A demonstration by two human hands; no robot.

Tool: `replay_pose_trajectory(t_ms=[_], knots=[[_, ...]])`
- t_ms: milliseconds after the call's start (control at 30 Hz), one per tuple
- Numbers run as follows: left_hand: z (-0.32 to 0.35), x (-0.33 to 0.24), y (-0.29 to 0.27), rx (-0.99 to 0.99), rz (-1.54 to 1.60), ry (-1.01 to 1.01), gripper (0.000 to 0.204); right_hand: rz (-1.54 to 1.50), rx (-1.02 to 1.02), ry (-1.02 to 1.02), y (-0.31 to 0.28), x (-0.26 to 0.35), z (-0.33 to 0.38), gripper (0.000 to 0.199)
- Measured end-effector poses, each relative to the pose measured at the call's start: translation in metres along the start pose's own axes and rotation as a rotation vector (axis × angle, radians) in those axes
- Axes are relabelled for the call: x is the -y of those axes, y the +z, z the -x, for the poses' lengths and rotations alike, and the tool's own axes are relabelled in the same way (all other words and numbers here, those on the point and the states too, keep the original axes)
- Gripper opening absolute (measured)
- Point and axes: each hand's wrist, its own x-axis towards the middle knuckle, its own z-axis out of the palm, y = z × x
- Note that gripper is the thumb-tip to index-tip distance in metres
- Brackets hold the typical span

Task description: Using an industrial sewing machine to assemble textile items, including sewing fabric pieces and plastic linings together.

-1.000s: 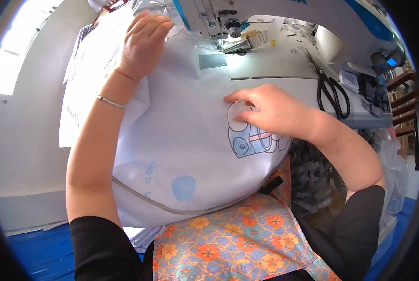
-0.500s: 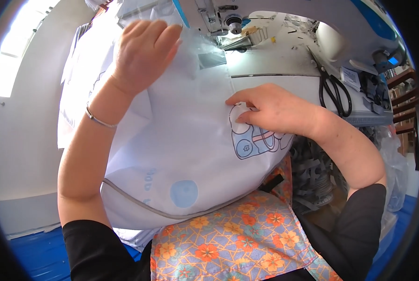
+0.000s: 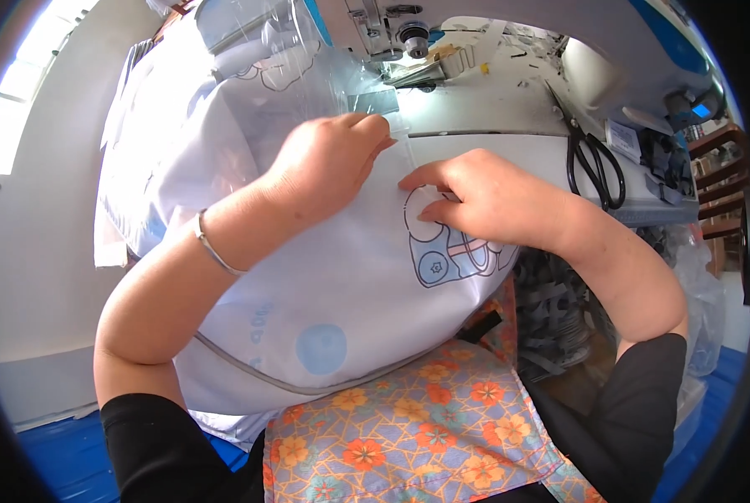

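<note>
A large white fabric piece (image 3: 300,277) with blue printed figures and a grey piped edge spreads from the sewing machine (image 3: 509,25) down to my lap. My left hand (image 3: 329,159) is closed at the fabric's right edge, just below the presser area; its fingertips are partly hidden. Clear plastic film (image 3: 295,84) lies over the fabric beyond it. To the right, my right hand (image 3: 492,197) rests on the fabric beside a printed figure, with index finger and thumb spread apart. Its other fingers are tucked out of sight.
Black-handled scissors (image 3: 597,168) lie on the machine table (image 3: 484,105), right of my right hand. Farther right are a small white box (image 3: 623,141) and dark small parts. Grey straps (image 3: 555,327) hang in a heap below the table edge. A floral apron (image 3: 408,427) covers my lap.
My left hand has come down and to the right, from above the film to the fabric edge near my right hand. The fabric at the left has shifted and bunched; my right hand hardly moved.
</note>
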Motion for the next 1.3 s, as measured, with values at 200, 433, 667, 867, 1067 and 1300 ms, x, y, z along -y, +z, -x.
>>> replay_pose_trajectory(t_ms=[200, 433, 667, 867, 1067, 1300], knots=[[0.011, 0.001, 0.021, -0.093, 0.138, -0.075, 0.014, 0.018, -0.004, 0.021, -0.001, 0.0, -0.004, 0.034], [-0.005, 0.003, 0.01, 0.101, 0.13, -0.203, 0.026, -0.017, -0.048, 0.064, 0.0, -0.001, -0.018, 0.032], [-0.018, 0.01, 0.013, 0.204, -0.12, -0.183, 0.027, -0.091, -0.066, 0.154, -0.007, -0.008, -0.026, 0.029], [-0.023, 0.022, 0.024, 0.05, -0.125, -0.107, 0.018, -0.047, -0.104, 0.145, -0.008, -0.013, -0.037, 0.029], [-0.029, 0.037, 0.032, -0.116, -0.122, 0.022, 0.009, -0.06, -0.23, 0.088, 0.009, -0.031, -0.049, 0.03], [-0.034, 0.046, 0.043, -0.209, -0.139, 0.068, 0.009, 0.204, -0.298, 0.004, 0.004, -0.035, -0.043, 0.029]])
